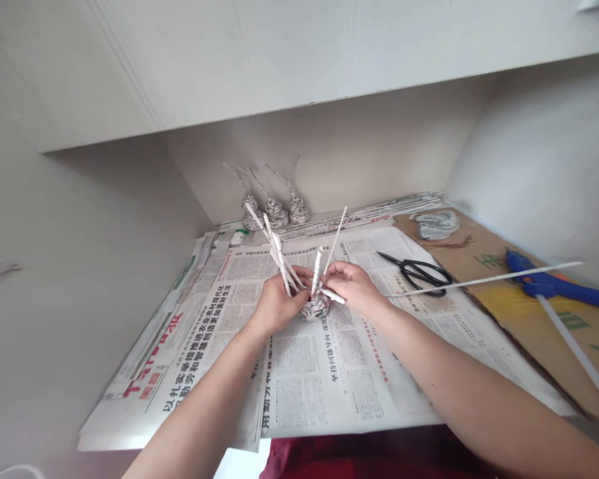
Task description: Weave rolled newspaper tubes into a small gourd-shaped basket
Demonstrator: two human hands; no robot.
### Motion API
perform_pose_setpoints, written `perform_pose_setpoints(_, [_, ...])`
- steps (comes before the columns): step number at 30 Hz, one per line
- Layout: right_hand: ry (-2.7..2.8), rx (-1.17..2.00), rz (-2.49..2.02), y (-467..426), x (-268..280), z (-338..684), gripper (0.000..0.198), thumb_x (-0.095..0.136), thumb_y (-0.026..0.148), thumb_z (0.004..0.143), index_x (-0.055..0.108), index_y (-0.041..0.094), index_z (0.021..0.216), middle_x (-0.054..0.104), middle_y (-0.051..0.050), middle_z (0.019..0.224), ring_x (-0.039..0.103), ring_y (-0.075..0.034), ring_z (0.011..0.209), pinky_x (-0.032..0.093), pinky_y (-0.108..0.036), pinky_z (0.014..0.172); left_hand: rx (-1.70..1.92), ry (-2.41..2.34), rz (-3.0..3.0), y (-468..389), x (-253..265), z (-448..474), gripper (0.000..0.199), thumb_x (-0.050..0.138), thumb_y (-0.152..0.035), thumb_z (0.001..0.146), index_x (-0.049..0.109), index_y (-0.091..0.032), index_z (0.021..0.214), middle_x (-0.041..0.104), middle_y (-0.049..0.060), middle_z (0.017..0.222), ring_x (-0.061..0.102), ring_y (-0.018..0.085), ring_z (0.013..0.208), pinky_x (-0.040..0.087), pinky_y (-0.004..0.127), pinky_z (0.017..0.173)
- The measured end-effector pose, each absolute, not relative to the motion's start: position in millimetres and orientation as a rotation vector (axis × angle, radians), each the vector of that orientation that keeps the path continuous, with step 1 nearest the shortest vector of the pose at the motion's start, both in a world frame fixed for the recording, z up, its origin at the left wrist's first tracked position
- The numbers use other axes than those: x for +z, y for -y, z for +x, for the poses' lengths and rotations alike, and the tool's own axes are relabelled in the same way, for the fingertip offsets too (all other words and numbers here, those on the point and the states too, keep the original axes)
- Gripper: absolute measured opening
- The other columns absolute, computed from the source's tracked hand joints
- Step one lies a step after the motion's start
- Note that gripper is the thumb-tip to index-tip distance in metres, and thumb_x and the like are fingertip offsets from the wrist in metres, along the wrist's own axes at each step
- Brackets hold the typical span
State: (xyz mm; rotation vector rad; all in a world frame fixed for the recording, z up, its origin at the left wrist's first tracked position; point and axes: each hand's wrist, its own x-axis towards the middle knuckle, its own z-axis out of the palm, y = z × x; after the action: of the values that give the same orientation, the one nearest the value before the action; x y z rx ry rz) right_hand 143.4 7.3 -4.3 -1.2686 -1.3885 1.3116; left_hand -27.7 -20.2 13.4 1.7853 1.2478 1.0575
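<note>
A small round weaving of rolled newspaper tubes [315, 307] is between my hands, above the spread newspaper [304, 386]. Several white paper tubes stick up and outward from its rim. My left hand [282, 296] is closed around the weaving's left side, with the thumb at the rim. On the other side my right hand [352, 286] pinches paper tubes at the rim; its fingertips are partly hidden. One long thin paper tube [484, 281] runs out from behind my right hand to the right, passing over the scissors. The weaving's far side is covered by my fingers.
Three woven gourd-like pieces [275, 214] with thin stems stand at the back. Long paper tubes [369, 218] lie along the rear wall. Black-handled scissors [422, 274], a blue glue gun [562, 283], cardboard [534, 326] and a grey cloth [435, 225] are at right. A white panel [299, 60] overhangs.
</note>
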Motion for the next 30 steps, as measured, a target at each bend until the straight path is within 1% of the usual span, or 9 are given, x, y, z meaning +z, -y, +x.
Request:
perform_pose_setpoints(4, [1.411, 1.310, -1.298, -7, -1, 143, 0.007, 0.059, 0.026, 0.069, 0.055, 0.021, 0.071, 0.065, 0.002, 0.060, 0.061, -0.015, 0.053, 0.046, -0.024, 0.048, 1.003, -1.281, 1.855, 22, 14, -26, 0.013, 0.057, -0.012, 0.074, 0.067, -0.016, 0.081, 0.070, 0.002, 0.078, 0.065, 0.016, 0.073, 0.051, 0.026, 0.071])
perform_pose_setpoints(8, [1.488, 1.195, -1.294, -5, -1, 142, 0.003, 0.055, 0.023, 0.070, 0.055, 0.020, 0.068, 0.065, 0.001, 0.061, 0.062, -0.014, 0.056, 0.046, -0.023, 0.051, 0.986, -1.241, 2.009, 25, 17, -26, 0.017, 0.055, -0.010, 0.076, 0.068, -0.017, 0.084, 0.070, 0.003, 0.081, 0.065, 0.017, 0.078, 0.050, 0.028, 0.077])
perform_pose_setpoints(12, [1.558, 1.027, -1.301, 0, 2, 140, 0.007, 0.055, 0.026, 0.073, 0.056, 0.021, 0.069, 0.065, 0.002, 0.062, 0.060, -0.013, 0.056, 0.041, -0.021, 0.048, 0.935, -1.177, 2.236, 26, 19, -28, 0.023, 0.051, -0.007, 0.078, 0.069, -0.019, 0.086, 0.068, 0.004, 0.088, 0.062, 0.018, 0.089, 0.047, 0.030, 0.085])
perform_pose_setpoints(17, [1.591, 0.973, -1.334, 5, 5, 137, 0.010, 0.055, 0.029, 0.074, 0.059, 0.020, 0.072, 0.066, 0.001, 0.061, 0.059, -0.013, 0.053, 0.038, -0.021, 0.046, 0.930, -1.191, 2.303, 26, 18, -29, 0.023, 0.049, -0.006, 0.079, 0.068, -0.017, 0.086, 0.065, 0.005, 0.087, 0.061, 0.018, 0.086, 0.048, 0.029, 0.079])
perform_pose_setpoints(20, [1.591, 0.957, -1.354, 7, 10, 137, 0.010, 0.057, 0.029, 0.074, 0.061, 0.021, 0.073, 0.067, 0.001, 0.062, 0.059, -0.012, 0.053, 0.039, -0.021, 0.047, 0.966, -1.233, 2.274, 26, 17, -28, 0.021, 0.051, -0.004, 0.076, 0.067, -0.017, 0.079, 0.065, 0.004, 0.080, 0.061, 0.017, 0.081, 0.047, 0.028, 0.078])
perform_pose_setpoints(24, [1.689, 0.873, -1.365, 15, 20, 140, 0.009, 0.056, 0.028, 0.077, 0.063, 0.022, 0.076, 0.066, 0.003, 0.059, 0.054, -0.010, 0.046, 0.036, -0.021, 0.045, 0.987, -1.345, 2.224, 27, 14, -25, 0.019, 0.053, -0.004, 0.074, 0.066, -0.017, 0.069, 0.067, 0.003, 0.074, 0.063, 0.016, 0.077, 0.047, 0.027, 0.076])
perform_pose_setpoints(26, [1.766, 0.817, -1.354, 18, 24, 142, 0.011, 0.054, 0.027, 0.079, 0.065, 0.022, 0.077, 0.066, 0.004, 0.060, 0.053, -0.010, 0.045, 0.036, -0.022, 0.047, 1.038, -1.393, 2.147, 29, 13, -23, 0.019, 0.053, -0.005, 0.074, 0.067, -0.018, 0.074, 0.069, 0.002, 0.078, 0.064, 0.016, 0.076, 0.047, 0.026, 0.074])
perform_pose_setpoints(28, [1.827, 0.794, -1.318, 20, 26, 143, 0.013, 0.053, 0.022, 0.079, 0.066, 0.023, 0.082, 0.067, 0.003, 0.064, 0.055, -0.010, 0.049, 0.038, -0.022, 0.050, 1.075, -1.411, 2.064, 30, 11, -22, 0.021, 0.054, -0.006, 0.073, 0.067, -0.019, 0.082, 0.069, 0.000, 0.080, 0.064, 0.014, 0.074, 0.047, 0.024, 0.071])
perform_pose_setpoints(30, [1.870, 0.811, -1.261, 22, 25, 144, 0.020, 0.053, 0.016, 0.076, 0.066, 0.024, 0.090, 0.069, 0.002, 0.069, 0.058, -0.011, 0.055, 0.041, -0.022, 0.055, 1.086, -1.432, 2.014, 30, 11, -21, 0.019, 0.055, -0.008, 0.073, 0.066, -0.019, 0.083, 0.068, -0.001, 0.076, 0.063, 0.013, 0.070, 0.047, 0.024, 0.069])
